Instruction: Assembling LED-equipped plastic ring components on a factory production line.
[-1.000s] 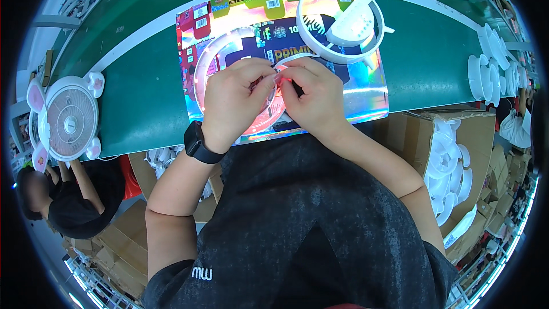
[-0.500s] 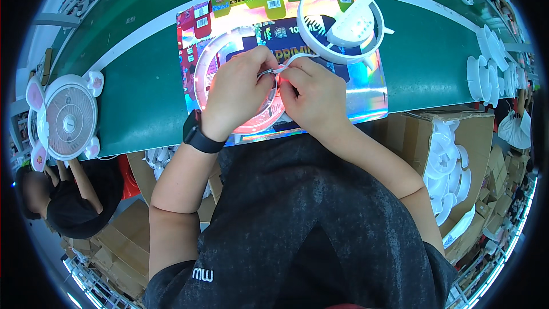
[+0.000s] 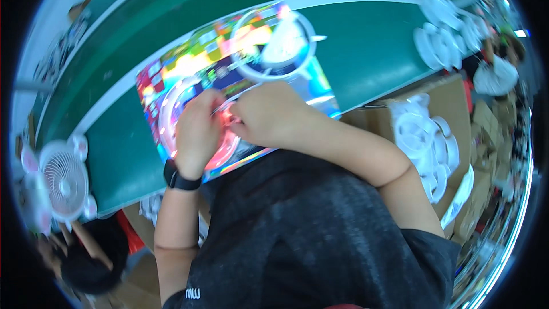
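Observation:
My left hand (image 3: 197, 131), a dark watch at its wrist, is closed with thumb and fingertips pinched over a white ring (image 3: 166, 115) that glows pink inside. A thin wire seems to be in that pinch, though motion blur hides its end. Close beside it, my right hand (image 3: 267, 113) is closed too, fingertips pinched on a thin white cable (image 3: 245, 88) which runs toward a second white ring (image 3: 313, 51). That second ring has a bright white fan-shaped piece (image 3: 284, 46) inside it. Both rings lie on a shiny printed cardboard sheet (image 3: 320, 83).
The sheet rests on a green worktop (image 3: 372, 46) with a white strip. A white fan with pink ears (image 3: 66, 180) stands at the left, near a co-worker in black (image 3: 94, 260). White rings (image 3: 437, 46) are stacked at the right; a cardboard box (image 3: 452, 103) below holds white parts.
The view has turned and shifted, so the worktop slants and everything sits further left. My right hand has rolled over, its back now uppermost. Both hands stay pinched close together over the pink-lit ring.

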{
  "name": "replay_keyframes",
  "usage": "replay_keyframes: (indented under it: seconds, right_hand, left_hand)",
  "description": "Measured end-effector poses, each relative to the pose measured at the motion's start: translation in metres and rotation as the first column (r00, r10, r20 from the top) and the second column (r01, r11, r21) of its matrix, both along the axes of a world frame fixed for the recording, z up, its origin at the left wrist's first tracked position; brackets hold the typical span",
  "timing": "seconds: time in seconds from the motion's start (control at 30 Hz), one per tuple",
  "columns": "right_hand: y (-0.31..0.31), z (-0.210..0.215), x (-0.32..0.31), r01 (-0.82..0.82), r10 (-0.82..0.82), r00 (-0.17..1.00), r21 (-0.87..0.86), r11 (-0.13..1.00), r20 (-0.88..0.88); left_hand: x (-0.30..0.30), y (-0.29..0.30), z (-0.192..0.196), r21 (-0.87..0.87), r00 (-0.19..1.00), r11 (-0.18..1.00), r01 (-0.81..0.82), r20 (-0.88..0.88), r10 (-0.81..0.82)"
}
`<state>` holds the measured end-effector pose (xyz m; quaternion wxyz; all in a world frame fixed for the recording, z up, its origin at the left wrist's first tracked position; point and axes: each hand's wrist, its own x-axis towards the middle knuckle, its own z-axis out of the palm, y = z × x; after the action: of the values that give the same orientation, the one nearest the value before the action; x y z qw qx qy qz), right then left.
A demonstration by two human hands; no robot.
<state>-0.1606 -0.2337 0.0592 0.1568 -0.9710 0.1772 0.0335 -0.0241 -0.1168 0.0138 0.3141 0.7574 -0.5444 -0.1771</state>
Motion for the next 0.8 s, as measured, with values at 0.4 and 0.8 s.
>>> replay_keyframes:
  seconds: [0.4,0.8]
  right_hand:
    - [-0.254,-0.004,-0.270,0.855,-0.978,0.209,-0.485,0.182,0.002]
    - [-0.138,-0.038,-0.196,0.441,-0.306,0.835,-0.224,0.869,0.458]
  left_hand:
    - [-0.002,-0.018,0.014,0.148,0.965,0.989,0.015,0.258,-0.053]
    - [-0.001,-0.060,0.009,0.182,0.975,0.981,-0.063,0.220,0.022]
